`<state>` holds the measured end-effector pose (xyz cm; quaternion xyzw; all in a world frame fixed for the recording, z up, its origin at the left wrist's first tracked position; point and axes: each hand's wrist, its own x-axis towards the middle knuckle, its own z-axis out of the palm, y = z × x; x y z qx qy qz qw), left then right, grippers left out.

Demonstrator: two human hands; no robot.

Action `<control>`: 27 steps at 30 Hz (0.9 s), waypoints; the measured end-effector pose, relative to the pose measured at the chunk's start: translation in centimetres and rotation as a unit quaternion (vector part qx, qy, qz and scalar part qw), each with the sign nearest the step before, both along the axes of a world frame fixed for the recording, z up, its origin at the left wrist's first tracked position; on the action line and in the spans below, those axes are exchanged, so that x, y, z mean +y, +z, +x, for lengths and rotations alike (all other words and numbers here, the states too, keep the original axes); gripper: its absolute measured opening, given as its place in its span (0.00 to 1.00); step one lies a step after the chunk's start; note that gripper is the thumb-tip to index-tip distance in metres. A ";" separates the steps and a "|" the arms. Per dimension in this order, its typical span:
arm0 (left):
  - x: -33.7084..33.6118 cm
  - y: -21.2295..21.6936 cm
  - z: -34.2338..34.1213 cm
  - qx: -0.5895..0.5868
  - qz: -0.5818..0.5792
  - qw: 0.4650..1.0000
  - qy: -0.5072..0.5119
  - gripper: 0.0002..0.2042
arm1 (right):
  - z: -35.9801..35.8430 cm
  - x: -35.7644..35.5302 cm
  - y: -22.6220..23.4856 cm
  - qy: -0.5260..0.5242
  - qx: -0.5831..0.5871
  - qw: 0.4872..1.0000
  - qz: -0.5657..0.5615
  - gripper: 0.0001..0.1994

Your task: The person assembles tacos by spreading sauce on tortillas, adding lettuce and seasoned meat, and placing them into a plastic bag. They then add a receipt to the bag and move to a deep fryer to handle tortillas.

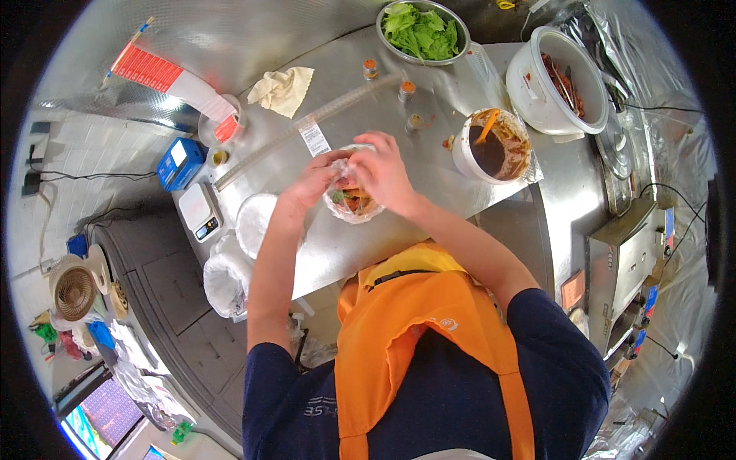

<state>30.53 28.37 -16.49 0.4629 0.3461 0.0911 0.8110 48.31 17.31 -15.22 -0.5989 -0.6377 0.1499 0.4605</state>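
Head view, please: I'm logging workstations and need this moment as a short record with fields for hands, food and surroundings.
Left hand: fingers at the clear plastic, exact grip unclear
Right hand: beside the left, fingers at the same plastic
Food: orange and green pieces, within the plastic
Surface: metal table
Table, left: digital scale, blue device
Table, right: white tub with brown contents and an orange utensil
Far side: metal bowl of leafy greens, crumpled cloth
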 end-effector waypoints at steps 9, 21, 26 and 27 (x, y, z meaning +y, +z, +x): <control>-4.8 6.1 2.2 0.235 0.570 0.750 -0.241 0.31 | 1.1 -4.0 1.5 0.152 0.153 0.976 -0.031 0.14; -8.8 0.2 2.1 0.126 0.538 0.777 0.303 0.27 | 3.3 -0.7 3.3 0.180 -0.198 0.935 -0.232 0.07; -7.8 -3.1 0.0 0.084 0.428 0.865 0.248 0.20 | 2.3 -2.0 -2.8 0.063 0.114 0.989 -0.070 0.07; -8.0 -2.1 0.7 0.067 0.332 0.907 0.248 0.19 | 1.2 -2.4 -2.8 0.062 0.314 0.938 -0.137 0.07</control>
